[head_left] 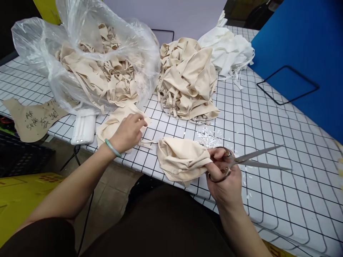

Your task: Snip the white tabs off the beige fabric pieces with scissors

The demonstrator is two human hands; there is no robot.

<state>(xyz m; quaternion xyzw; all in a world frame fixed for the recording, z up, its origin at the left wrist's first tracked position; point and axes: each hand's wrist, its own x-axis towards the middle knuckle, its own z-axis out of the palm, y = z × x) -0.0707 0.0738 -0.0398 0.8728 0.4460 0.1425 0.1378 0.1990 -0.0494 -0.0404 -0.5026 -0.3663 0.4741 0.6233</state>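
My right hand [227, 178] has its fingers in the handle rings of a pair of scissors [252, 159], whose blades stand apart and point right. Its fingertips also touch the edge of a bunched beige fabric piece [182, 157]; whether they pinch it I cannot tell. My left hand [130, 132], with a green bangle [113, 148] on the wrist, is over another beige fabric piece [114, 123], fingers loosely bent and apart, nothing visible in them. A thin strap runs between the two pieces.
Behind are an open plastic bag [40, 46] of beige pieces, a beige fabric pile [187, 75] and white fabric [227, 50]. Small white scraps [210, 137] dot the checked tablecloth [289, 200]. A white power bank [83, 128] with a cable and a marked cardboard template [34, 121] lie left.
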